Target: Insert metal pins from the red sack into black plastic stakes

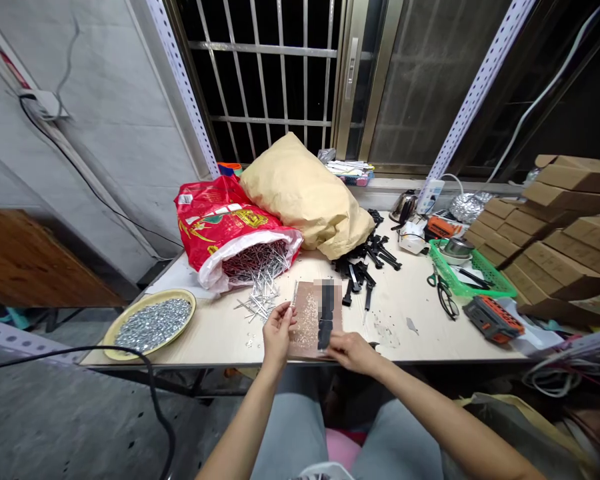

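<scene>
My left hand [279, 331] holds a thin metal bolt [295, 294] upright between its fingertips, over the left edge of a brown board [307, 319] at the table's front. My right hand [351, 351] rests on the board's near right corner and pinches a small black plastic part [373, 345]. A blurred dark patch [326, 315] covers the board's middle. Loose bolts [260, 300] lie spilled from a red bag [220, 230] behind my left hand. A pile of black plastic parts [365, 263] lies behind the board.
A yellow dish [117, 319] full of small metal nuts sits at the front left. A tan sack [305, 193] lies at the back. To the right are scissors [445, 293], a green tray [485, 288], an orange-black tool [493, 319] and stacked cardboard boxes [555, 233].
</scene>
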A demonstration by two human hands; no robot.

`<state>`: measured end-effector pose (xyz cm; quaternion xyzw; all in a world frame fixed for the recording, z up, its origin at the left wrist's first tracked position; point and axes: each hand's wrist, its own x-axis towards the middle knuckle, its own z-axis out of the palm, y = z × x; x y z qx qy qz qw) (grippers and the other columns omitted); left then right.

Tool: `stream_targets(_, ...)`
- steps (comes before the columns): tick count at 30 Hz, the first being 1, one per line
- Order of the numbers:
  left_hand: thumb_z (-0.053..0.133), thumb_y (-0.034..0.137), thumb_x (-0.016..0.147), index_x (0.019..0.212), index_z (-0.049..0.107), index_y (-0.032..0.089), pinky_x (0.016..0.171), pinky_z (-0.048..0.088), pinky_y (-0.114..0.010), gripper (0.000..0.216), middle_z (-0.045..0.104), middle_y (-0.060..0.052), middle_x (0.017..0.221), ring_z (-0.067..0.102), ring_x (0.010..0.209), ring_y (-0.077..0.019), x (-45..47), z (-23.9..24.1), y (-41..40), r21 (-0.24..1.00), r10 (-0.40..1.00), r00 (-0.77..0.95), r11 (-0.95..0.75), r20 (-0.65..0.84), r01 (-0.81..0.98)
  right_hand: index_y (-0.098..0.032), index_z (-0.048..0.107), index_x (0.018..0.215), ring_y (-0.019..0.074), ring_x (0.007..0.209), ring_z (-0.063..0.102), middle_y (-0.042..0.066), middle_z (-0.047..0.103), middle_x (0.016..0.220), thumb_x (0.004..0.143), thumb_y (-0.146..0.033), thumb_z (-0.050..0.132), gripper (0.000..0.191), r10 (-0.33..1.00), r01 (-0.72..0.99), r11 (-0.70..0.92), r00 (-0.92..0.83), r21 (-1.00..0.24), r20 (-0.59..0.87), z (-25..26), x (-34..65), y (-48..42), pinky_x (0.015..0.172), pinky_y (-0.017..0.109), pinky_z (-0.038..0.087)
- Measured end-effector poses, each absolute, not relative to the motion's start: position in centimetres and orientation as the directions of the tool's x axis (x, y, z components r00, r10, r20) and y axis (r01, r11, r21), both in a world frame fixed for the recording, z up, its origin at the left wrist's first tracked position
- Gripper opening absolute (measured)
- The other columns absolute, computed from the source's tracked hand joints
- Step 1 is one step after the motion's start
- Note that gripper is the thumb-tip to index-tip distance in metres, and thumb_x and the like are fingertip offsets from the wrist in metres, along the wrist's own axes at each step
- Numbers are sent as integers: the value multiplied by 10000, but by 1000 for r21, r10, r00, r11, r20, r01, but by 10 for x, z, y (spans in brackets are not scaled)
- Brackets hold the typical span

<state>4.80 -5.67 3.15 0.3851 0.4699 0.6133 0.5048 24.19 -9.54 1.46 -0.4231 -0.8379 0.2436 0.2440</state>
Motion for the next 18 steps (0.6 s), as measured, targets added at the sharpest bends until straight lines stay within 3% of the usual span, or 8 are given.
stream_targets(4,652,382,649,945,581,133,624,459,-226,393,621,-61,857,587,717,-119,54,35,-59,966,987,-149,13,-53,-257,-179,449,667,121,698,506,14,485,729,891,-322,371,276,925,635,374,-304,-676,227,16,245,-98,658,218,381)
stream_targets(8,660,391,632,923,596,130,620,459,-231,396,626,-60,843,588,712,-124,55,34,-59,973,986,-150,36,-71,-229,-181,451,629,130,651,496,6,478,671,862,-383,412,311,959,644,284,-207,-710,195,30,283,-113,626,233,383)
stream_targets(10,662,389,627,898,606,127,629,456,-231,381,625,-56,833,582,728,-127,53,29,-58,979,985,-165,23,-57,-203,-177,474,617,138,640,494,7,488,650,840,-414,431,328,979,672,203,-162,-712,126,33,321,-140,615,242,385)
stream_targets(16,653,395,616,848,617,123,632,458,-249,360,627,-61,809,578,736,-148,42,17,-49,992,978,-208,6,-33,-129,-187,523,555,179,580,530,18,558,573,752,-483,485,358,950,774,-248,78,-583,-301,-15,459,-278,535,273,406)
stream_targets(18,646,395,617,843,617,120,637,461,-259,357,629,-69,821,582,748,-159,38,17,-45,995,974,-225,-2,-20,-99,-196,556,559,206,563,561,34,587,569,725,-469,522,321,937,812,-302,158,-499,-311,-31,483,-304,523,302,428)
